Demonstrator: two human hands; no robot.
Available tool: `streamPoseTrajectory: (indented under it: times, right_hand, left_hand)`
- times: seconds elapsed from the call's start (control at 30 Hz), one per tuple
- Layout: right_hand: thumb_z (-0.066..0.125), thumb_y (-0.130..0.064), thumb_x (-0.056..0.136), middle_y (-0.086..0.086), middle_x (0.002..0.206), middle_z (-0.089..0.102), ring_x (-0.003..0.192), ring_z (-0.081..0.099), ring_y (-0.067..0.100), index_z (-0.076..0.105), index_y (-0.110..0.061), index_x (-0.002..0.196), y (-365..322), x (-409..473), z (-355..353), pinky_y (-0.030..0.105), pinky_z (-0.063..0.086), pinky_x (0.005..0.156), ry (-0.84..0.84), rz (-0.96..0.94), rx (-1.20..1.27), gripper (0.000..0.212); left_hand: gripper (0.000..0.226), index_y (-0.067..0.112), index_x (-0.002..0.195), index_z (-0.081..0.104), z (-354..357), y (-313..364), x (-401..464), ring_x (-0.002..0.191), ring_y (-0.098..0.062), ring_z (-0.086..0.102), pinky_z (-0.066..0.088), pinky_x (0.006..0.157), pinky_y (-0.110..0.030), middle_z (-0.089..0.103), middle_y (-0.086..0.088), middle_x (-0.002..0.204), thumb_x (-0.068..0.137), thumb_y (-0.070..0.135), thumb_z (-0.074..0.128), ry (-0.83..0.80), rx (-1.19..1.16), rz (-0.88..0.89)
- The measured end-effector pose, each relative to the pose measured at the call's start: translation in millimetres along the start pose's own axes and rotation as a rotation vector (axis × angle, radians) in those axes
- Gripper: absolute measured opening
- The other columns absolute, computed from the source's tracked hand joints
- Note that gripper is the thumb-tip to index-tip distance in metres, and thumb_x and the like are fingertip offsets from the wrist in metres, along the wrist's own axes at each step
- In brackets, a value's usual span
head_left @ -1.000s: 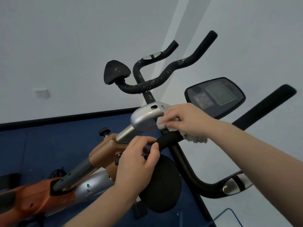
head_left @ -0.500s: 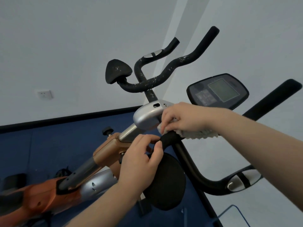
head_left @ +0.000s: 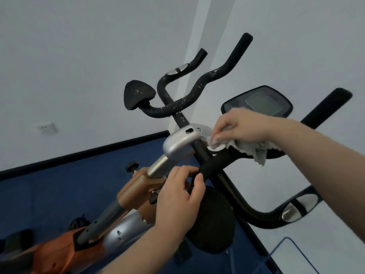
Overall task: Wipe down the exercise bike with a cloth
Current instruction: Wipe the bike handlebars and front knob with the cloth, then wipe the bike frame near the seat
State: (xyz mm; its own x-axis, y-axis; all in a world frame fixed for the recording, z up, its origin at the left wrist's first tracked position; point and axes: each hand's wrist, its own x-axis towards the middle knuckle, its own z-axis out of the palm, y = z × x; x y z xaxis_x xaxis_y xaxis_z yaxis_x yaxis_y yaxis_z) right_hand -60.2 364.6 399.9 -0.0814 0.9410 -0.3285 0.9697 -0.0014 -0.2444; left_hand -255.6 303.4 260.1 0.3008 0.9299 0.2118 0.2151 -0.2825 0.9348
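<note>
Both hands are on the exercise bike (head_left: 138, 196): the right hand (head_left: 240, 125) squeezes a gray cloth (head_left: 250, 150) beside the silver cap (head_left: 182, 142), the left hand (head_left: 178, 200) grips the black bar (head_left: 212, 165).

Both bare forearms reach forward from the lower right, the left hand (head_left: 178, 196) lower and nearer with its fingers (head_left: 185, 171) and thumb curled in a grip, the right hand (head_left: 240, 126) higher, knuckles up, fingers bent downward, pinching.
</note>
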Motion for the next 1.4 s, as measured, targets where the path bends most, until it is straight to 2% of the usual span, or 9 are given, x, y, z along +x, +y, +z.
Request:
streamPoseTrajectory:
  times: [0.13,0.3,0.43,0.6,0.73,0.87,1.0,1.2,1.4]
  right_hand:
    - [0.063,-0.033,0.086,-0.020,0.097,0.065,0.096,0.057,0.003,0.073,-0.041,0.093,-16,-6,22,0.025,0.045,0.085,-0.044,-0.008,-0.006,0.014]
    - [0.061,-0.028,0.087,-0.008,0.078,0.067,0.072,0.060,0.007,0.074,-0.028,0.092,-14,-21,2,0.024,0.043,0.063,0.061,0.163,-0.219,0.014]
    - [0.057,-0.028,0.092,-0.005,0.097,0.066,0.097,0.058,0.015,0.074,-0.027,0.096,-35,-35,41,0.032,0.044,0.086,0.364,0.077,-0.052,0.018]
    - [0.058,-0.013,0.091,-0.004,0.100,0.066,0.095,0.059,0.013,0.073,-0.018,0.095,-52,-65,105,0.033,0.046,0.088,0.446,-0.056,0.222,0.017]
    - [0.061,-0.018,0.090,-0.007,0.096,0.069,0.093,0.060,0.003,0.075,-0.019,0.096,-40,-80,98,0.029,0.046,0.089,0.363,-0.070,0.245,0.015]
    - [0.067,-0.021,0.085,-0.016,0.093,0.066,0.091,0.058,-0.003,0.075,-0.027,0.093,-44,-97,91,0.018,0.045,0.084,0.619,-0.048,0.332,0.013]
    - [0.075,-0.024,0.078,-0.017,0.098,0.065,0.095,0.057,-0.006,0.073,-0.029,0.099,-65,-120,96,0.004,0.040,0.085,0.766,-0.114,0.467,0.022]
    - [0.079,-0.017,0.071,-0.014,0.091,0.064,0.089,0.060,0.000,0.072,-0.021,0.091,-114,-146,143,0.012,0.047,0.080,0.661,-0.383,0.517,0.021]
    - [0.076,-0.020,0.072,-0.015,0.092,0.061,0.089,0.058,0.004,0.069,-0.027,0.087,-170,-150,219,0.021,0.047,0.080,0.417,-0.478,0.401,0.018]
  left_hand:
    - [0.023,0.042,0.093,0.055,1,-3,1,0.083,0.000,0.055,0.041,0.064,-0.014,0.055,0.017,0.086,0.082,0.054,0.038,-0.005,0.007,0.000]
    - [0.019,0.043,0.093,0.055,0,-5,1,0.083,-0.002,0.056,0.040,0.063,-0.016,0.056,0.017,0.088,0.082,0.053,0.042,-0.033,-0.046,-0.027]
    - [0.023,0.039,0.093,0.056,2,-5,2,0.085,-0.002,0.056,0.042,0.065,-0.019,0.055,0.016,0.088,0.082,0.053,0.042,-0.007,-0.056,-0.030]
    - [0.025,0.035,0.087,0.056,1,-8,-1,0.080,-0.005,0.058,0.046,0.067,-0.027,0.059,0.012,0.082,0.086,0.050,0.036,-0.003,-0.059,-0.020]
    - [0.035,0.032,0.082,0.056,-7,-10,-13,0.078,0.000,0.057,0.046,0.068,-0.028,0.060,0.011,0.077,0.092,0.048,0.026,-0.020,0.015,-0.051]
    - [0.028,0.028,0.080,0.057,-25,1,-26,0.075,0.009,0.054,0.039,0.058,-0.012,0.057,0.011,0.070,0.094,0.038,0.035,-0.007,0.208,-0.055]
    - [0.018,0.037,0.082,0.056,-52,20,-49,0.074,0.010,0.054,0.037,0.054,-0.014,0.060,0.010,0.076,0.094,0.039,0.043,0.090,0.305,-0.108]
    - [0.014,0.040,0.081,0.054,-96,27,-134,0.082,0.012,0.051,0.034,0.059,-0.013,0.058,0.017,0.082,0.090,0.044,0.043,0.271,0.447,-0.210]
    - [0.012,0.041,0.078,0.054,-140,5,-263,0.075,0.003,0.057,0.045,0.063,-0.018,0.060,0.018,0.082,0.090,0.038,0.052,0.414,0.537,-0.515]
